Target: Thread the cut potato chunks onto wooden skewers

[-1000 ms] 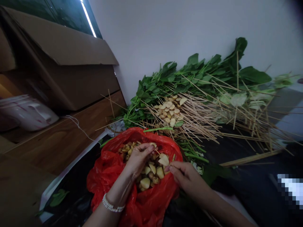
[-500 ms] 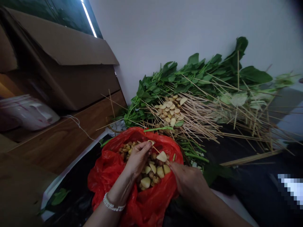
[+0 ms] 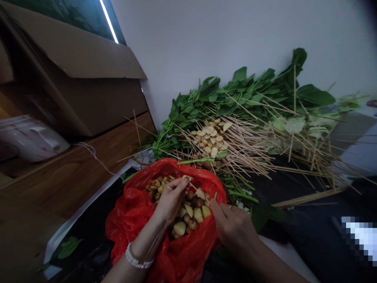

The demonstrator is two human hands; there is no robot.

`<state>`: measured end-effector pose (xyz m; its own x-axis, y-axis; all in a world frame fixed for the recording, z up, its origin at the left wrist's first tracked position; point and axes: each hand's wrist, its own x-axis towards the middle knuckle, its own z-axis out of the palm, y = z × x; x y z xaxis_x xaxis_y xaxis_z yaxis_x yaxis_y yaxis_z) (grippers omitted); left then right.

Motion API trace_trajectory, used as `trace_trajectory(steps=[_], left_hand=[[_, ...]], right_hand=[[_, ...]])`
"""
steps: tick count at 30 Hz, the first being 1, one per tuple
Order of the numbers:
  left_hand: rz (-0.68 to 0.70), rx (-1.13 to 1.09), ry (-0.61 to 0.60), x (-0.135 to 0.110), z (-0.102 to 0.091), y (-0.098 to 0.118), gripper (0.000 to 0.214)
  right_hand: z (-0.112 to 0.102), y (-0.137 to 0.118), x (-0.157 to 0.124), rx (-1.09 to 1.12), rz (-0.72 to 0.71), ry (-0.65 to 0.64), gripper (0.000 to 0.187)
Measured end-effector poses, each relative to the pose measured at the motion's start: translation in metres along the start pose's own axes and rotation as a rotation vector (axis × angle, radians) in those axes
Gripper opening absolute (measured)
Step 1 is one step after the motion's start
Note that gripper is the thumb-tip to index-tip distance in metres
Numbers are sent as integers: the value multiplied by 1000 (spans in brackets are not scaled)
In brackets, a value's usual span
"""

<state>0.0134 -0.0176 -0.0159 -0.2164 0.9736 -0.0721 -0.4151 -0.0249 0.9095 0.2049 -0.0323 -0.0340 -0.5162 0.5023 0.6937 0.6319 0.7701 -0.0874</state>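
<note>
A red plastic bag [image 3: 138,212] lies open in front of me, full of cut potato pieces [image 3: 188,220]. My left hand [image 3: 169,200] is inside the bag, fingers pinched on a thin bamboo skewer [image 3: 193,185] with a potato slice at its tip. A bead bracelet [image 3: 137,259] is on that wrist. My right hand [image 3: 232,226] rests at the bag's right edge, fingers curled and reaching among the pieces; what it holds is hidden.
Behind the bag lies a spread of bamboo skewers [image 3: 259,149] with skewered potato slices [image 3: 212,137] on top, over a pile of leafy greens [image 3: 235,94] against the white wall. A cardboard box [image 3: 82,78] and wooden ledge [image 3: 73,173] stand left. Black sheeting [image 3: 309,236] covers the floor.
My right hand let the potato slice go and dropped lower into the bag's right side. The left hand keeps its pinch on the skewer, shifted slightly up.
</note>
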Motion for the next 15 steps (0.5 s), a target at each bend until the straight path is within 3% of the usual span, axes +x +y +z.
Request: trace_trajectory(steps=[3, 5, 11, 15], left_hand=[[-15, -11, -32, -2, 2, -1, 23], [-19, 0, -28, -5, 5, -2, 22], [-48, 101, -169, -11, 14, -4, 27], [8, 93, -146, -11, 14, -3, 26]], right_hand=[[-4, -3, 4, 343, 190, -185, 33], [-5, -4, 5, 442, 269, -244, 35], [3, 0, 2, 187, 130, -95, 32], [4, 1, 5, 322, 195, -155, 30]])
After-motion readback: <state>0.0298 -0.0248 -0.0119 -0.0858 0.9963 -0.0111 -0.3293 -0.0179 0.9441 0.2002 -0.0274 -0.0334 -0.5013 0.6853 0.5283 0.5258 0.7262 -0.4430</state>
